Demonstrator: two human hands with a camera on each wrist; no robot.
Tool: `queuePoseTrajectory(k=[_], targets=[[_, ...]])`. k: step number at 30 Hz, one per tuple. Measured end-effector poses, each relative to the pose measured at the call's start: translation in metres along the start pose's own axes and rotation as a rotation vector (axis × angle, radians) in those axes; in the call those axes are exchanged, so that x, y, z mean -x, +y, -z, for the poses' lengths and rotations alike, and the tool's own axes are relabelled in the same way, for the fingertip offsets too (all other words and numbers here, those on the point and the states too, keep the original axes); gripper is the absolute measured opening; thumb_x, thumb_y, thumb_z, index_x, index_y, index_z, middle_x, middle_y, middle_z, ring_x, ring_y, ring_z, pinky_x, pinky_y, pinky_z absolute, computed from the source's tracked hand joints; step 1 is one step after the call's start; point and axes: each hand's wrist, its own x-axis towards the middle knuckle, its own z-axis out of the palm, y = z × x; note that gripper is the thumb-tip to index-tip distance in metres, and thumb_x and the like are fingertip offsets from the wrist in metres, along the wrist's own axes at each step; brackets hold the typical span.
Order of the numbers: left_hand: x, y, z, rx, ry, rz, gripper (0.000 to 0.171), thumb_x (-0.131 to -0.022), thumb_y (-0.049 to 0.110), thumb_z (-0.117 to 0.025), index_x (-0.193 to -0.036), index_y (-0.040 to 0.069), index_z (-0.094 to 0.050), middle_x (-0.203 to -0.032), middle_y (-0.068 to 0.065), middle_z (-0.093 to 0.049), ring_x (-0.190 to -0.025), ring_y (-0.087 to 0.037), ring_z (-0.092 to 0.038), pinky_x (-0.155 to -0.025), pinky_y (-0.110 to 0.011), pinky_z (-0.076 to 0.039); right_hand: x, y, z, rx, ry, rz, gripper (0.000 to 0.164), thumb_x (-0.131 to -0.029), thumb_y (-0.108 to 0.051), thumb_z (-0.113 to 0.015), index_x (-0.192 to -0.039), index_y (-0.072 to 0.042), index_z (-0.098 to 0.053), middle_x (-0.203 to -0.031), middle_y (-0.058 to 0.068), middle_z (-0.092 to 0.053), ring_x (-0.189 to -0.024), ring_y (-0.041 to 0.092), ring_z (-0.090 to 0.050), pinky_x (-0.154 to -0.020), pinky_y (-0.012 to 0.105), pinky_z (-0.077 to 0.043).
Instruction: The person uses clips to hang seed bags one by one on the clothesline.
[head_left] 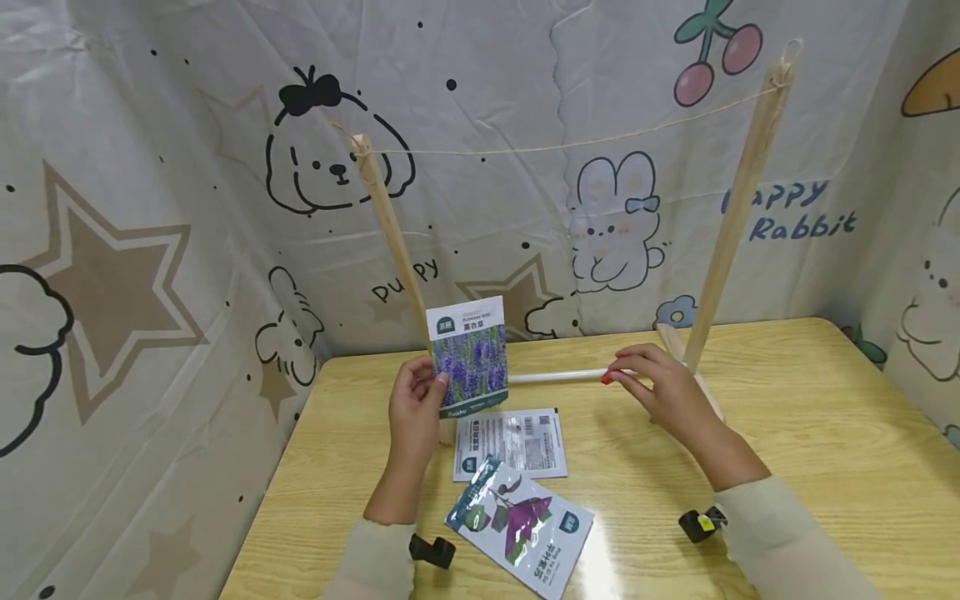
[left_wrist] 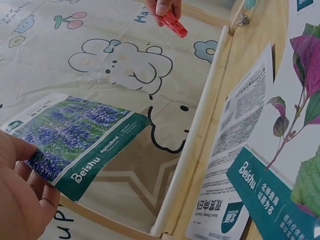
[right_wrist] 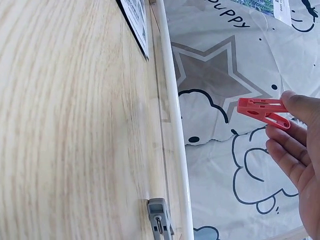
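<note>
Gripping the lavender seed packet (head_left: 471,357) in the left hand (head_left: 415,400), picture side in full view, contents hidden! And pinching a red peg (right_wrist: 247,106) between thumb and fingers of the right hand (head_left: 669,396), out at three o'clock from that packet. Down to five o'clock, onto the text-printed packet (head_left: 510,444), flat on the table (head_left: 337,467); then nearer six, to the purple-leaf packet (head_left: 520,525), lapping over its lower edge. Cannot see inside either! Up to one o'clock, following the string (head_left: 562,147), slung between two wooden posts (head_left: 737,221).
</note>
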Motion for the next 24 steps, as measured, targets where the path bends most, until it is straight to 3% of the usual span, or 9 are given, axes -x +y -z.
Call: queuePoseTrajectory(k=[8, 24], targets=[[-0.001, 0.004, 0.001, -0.013, -0.007, -0.036, 0.026, -0.100, 0.006, -0.061, -0.126, 0.004, -0.057, -0.114, -0.015, -0.062, -0.094, -0.013, -0.062, -0.077, -0.018, -0.053, -0.005, -0.002, 0.006, 0.008, 0.004, 0.025, 0.018, -0.080, -0.006, -0.083, -0.097, -0.009, -0.077, -0.109, 0.007, -0.070, -0.102, 0.025, -0.068, -0.085, 0.033, -0.054], [-0.005, 0.012, 0.003, -0.008, -0.004, -0.022, 0.026, -0.099, 0.002, -0.060, -0.124, 0.002, -0.055, -0.113, -0.008, -0.058, -0.097, -0.015, -0.060, -0.080, -0.017, -0.052, -0.016, -0.006, 0.021, 0.015, 0.001, 0.040, 0.020, -0.080, -0.003, -0.082, -0.097, -0.009, -0.076, -0.112, 0.008, -0.070, -0.104, 0.026, -0.064, -0.082, 0.016, -0.053]])
